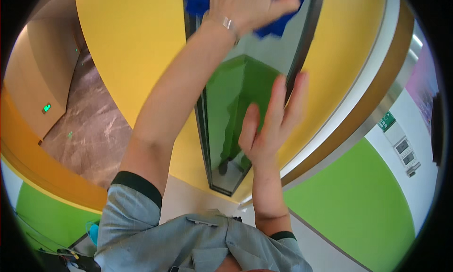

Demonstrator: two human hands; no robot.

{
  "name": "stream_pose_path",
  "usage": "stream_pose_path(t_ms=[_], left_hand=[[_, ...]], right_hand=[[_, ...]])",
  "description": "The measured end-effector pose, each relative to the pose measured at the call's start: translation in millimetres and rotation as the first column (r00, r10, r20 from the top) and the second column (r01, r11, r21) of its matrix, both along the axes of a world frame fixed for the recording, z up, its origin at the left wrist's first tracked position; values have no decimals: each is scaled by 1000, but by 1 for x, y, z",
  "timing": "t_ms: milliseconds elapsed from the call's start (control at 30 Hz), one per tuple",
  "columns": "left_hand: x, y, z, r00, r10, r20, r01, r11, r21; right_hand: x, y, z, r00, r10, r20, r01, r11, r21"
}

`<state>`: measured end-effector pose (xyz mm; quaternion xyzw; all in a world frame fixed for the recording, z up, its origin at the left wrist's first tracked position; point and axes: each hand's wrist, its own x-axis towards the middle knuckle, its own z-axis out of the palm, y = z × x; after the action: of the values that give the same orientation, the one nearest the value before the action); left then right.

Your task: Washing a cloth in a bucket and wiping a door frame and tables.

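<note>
My left hand (247, 6), blurred and with a band on its wrist, reaches to the top edge of the view. It lies over a blue cloth (272, 29) on a tall glass panel (290, 41) with a dark frame; the cloth shows on both sides of the hand, and the fingertips are out of view. Lower and to the right, my right hand (269, 130) is raised with its fingers apart and nothing in it. It is in front of the panel's right frame; whether it touches the glass I cannot tell.
Curved yellow wall surfaces (141, 41) flank the glass. A marbled floor (95, 130) runs off at the left. At the lower left are cables (46, 245) and a light-blue object (93, 233). Control panels (405, 151) are on the white wall at the right.
</note>
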<state>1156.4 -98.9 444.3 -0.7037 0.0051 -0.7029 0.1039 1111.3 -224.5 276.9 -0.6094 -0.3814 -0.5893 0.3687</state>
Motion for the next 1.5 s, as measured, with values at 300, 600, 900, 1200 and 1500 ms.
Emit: stream_pose_path(t_ms=[300,600,900,1200,1500], left_hand=[[7,33,-107,974,-161,-158,150,985,-82],[-61,24,-427,500,-665,-555,260,726,-637],[-51,21,-341,652,-487,-581,341,873,-348],[-48,40,-305,729,-564,-389,424,817,-390],[-103,28,-433,618,-442,-650,123,871,-475]], right_hand=[[35,43,73,968,-247,51,252,948,-193],[-3,27,-241,847,-505,-164,331,744,-580],[-4,30,-140,880,-461,-112,384,832,-400],[23,66,-57,941,-338,16,327,897,-298],[22,45,-195,894,-404,196,417,587,-693]])
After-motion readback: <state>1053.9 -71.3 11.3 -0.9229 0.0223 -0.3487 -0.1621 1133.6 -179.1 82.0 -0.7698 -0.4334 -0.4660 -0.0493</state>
